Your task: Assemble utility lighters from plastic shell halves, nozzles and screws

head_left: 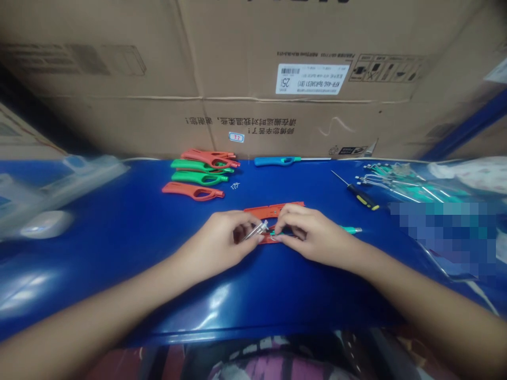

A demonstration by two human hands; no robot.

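My left hand is closed around a small clear tube with a whitish end, held tilted between thumb and fingers. Just below its tip lies an orange lighter casing half, partly hidden by both hands. My right hand pinches at this casing, where a thin white wire shows by the fingertips. A green rod with a metal end sticks out to the right from behind that hand. Behind the fingers rests another orange casing half, its inner side up.
Several orange and green lighter casings lie at the back left beside small screws. A blue lighter is against the cardboard box. On the right are a screwdriver and a bag of green wired parts.
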